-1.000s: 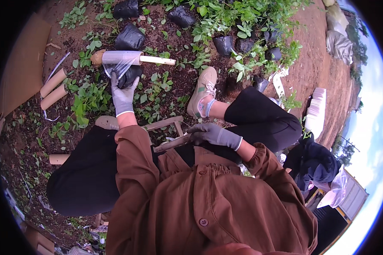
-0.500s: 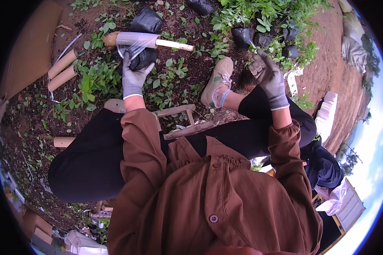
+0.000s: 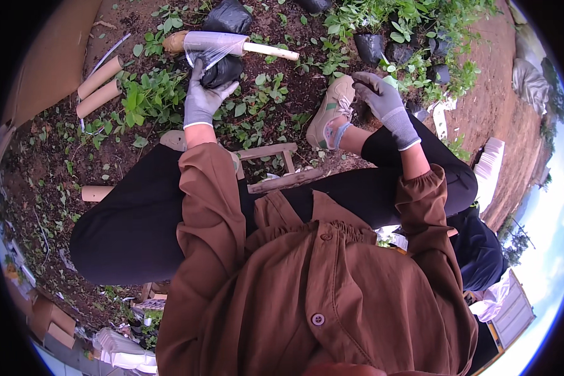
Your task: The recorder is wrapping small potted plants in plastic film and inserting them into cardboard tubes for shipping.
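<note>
My left hand (image 3: 205, 103), in a grey-white glove, cups a black plastic nursery bag (image 3: 224, 71) from the near side, with thumb and index finger spread around it. Just beyond lies a roll of clear stretch film (image 3: 216, 43) on a pale stick handle. Film runs from the roll down over the bag toward my left fingers. My gloved right hand (image 3: 382, 100) hovers near my shoe, fingers loosely bent and apart, with nothing visible in its grasp. A pale green patch shows just behind it; I cannot make out what it is.
More black nursery bags (image 3: 369, 48) stand among leafy seedlings (image 3: 413, 31) at the far right. Cardboard tubes (image 3: 100, 97) lie at left beside a large cardboard sheet (image 3: 50, 69). My shoe (image 3: 332, 109) and a wooden frame (image 3: 266, 151) sit between my hands and body.
My right hand has turned and moved slightly left, closer to the shoe, away from the seedlings. My left hand stays at the bag. The whole view has shifted a little.
</note>
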The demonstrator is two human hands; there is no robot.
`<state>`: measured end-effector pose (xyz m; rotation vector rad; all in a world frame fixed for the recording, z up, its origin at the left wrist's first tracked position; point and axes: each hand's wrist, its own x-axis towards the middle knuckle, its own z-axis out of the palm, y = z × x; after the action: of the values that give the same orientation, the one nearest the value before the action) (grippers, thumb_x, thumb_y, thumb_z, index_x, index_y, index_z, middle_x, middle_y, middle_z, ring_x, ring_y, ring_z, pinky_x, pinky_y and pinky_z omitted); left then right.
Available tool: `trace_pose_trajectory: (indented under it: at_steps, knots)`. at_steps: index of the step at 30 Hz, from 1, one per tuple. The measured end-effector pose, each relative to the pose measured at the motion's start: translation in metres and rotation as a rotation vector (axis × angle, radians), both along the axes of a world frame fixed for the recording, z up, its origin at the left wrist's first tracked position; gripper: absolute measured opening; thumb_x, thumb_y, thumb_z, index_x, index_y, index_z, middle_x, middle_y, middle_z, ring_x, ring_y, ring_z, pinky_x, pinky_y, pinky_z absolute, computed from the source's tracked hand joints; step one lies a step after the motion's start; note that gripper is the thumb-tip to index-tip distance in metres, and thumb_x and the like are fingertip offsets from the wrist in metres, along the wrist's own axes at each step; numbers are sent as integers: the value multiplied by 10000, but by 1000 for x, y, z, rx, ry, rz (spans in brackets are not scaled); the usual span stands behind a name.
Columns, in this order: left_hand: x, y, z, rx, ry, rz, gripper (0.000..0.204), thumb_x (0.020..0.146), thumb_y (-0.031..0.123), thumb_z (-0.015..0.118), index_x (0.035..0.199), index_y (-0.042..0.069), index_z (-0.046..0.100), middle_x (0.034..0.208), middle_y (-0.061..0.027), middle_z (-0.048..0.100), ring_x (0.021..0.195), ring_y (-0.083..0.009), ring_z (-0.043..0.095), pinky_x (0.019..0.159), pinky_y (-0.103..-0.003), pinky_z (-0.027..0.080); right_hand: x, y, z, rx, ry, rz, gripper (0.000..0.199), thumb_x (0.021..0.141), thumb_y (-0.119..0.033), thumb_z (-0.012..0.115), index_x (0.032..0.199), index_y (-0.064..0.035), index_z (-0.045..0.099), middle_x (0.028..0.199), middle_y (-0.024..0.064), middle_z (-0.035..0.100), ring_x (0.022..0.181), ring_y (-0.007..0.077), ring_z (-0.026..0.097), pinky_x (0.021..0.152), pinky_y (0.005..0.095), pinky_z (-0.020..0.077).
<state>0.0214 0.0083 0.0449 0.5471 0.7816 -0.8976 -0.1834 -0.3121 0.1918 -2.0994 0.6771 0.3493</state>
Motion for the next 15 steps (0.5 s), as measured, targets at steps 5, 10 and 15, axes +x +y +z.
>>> trace_pose_trajectory:
  at_steps: [5,10,15]
  knots:
    - [-1,5,-6,-111,-40,30,728,780,394,730,1347,60,418,1390,-211,430,1287,-443,397,1045,-666,281,11,25,2,-281,-11,237,386,890,-264,615,1246,-122,563,1140,129,620,1020,274,611,887,351,482]
    - [-5,2,-10,-124,-84,60,711,782,400,726,1342,73,433,1388,-185,448,1277,-411,425,1053,-664,264,63,63,-12,-495,-352,348,533,810,-351,687,1295,-201,525,1257,163,542,1140,351,533,941,436,455]
    - [-15,0,-8,-52,-135,58,642,785,428,712,1296,100,503,1341,-139,518,1266,-364,455,1061,-639,269,124,107,-27,-539,-372,552,541,816,-405,652,1301,-204,523,1229,148,568,1098,340,567,911,438,476]
